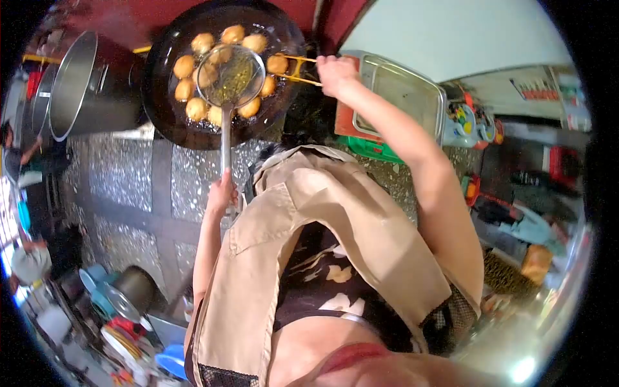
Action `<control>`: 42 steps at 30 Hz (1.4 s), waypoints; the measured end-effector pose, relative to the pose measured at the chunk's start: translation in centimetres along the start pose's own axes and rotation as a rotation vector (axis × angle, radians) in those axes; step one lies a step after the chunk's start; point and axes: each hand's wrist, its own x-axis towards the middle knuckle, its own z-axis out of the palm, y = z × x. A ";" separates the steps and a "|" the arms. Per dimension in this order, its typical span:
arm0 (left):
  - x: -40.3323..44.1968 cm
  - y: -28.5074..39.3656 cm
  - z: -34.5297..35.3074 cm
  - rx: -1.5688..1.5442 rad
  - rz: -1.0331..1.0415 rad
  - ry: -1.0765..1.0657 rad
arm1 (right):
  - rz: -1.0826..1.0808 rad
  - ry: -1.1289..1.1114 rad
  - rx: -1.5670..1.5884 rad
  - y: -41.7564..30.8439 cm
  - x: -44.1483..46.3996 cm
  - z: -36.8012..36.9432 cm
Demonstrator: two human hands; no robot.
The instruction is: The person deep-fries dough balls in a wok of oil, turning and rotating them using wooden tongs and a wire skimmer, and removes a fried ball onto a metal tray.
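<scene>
At the wok (153, 90), L hand (222, 193) is wrapped round the strainer (231, 75), R hand (336, 74) pinches tongs (298, 68) at a fried ball (277, 64) in oil (237, 120); can't quite tell if it's gripped. Loose squeeze = ball drops, poss. splash.

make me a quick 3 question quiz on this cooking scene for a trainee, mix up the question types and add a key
1. Multiple choice: what does the left grip hold?
a) a knife
b) a strainer
c) a bottle

2. True or false: the big pot stands to the right of the wok.

3. Fill in the missing word: the right grip holds the ____ , which reach in among the browned balls.

Key:
1. b, by its long handle, with the mesh above the wok.
2. False; it stands to the left.
3. tongs
</scene>
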 end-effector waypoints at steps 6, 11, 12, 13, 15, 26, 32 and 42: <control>-0.9 0.7 1.6 -0.029 -0.031 0.057 | -0.094 -0.010 -0.046 0.9 2.6 -0.3; -1.2 0.8 1.7 -0.069 -0.073 0.089 | -0.164 -0.041 -0.069 2.3 3.7 -1.4; -1.2 0.7 1.9 -0.081 -0.077 0.080 | -0.173 -0.043 -0.067 2.2 4.1 -1.2; -1.2 0.7 2.0 -0.084 -0.079 0.085 | -0.187 -0.020 -0.076 2.0 4.7 -1.0; -1.2 0.8 2.4 -0.080 -0.081 0.084 | -0.213 0.011 -0.088 1.9 5.5 -0.9; -1.9 0.8 3.0 -0.095 -0.077 0.106 | -0.256 -0.054 -0.083 2.7 5.8 -2.4; -2.3 1.8 3.5 -0.086 -0.138 0.140 | -0.264 -0.075 -0.078 2.3 6.3 -2.7; -1.7 1.1 3.4 -0.096 -0.162 0.129 | -0.253 -0.155 -0.087 1.2 6.8 -4.0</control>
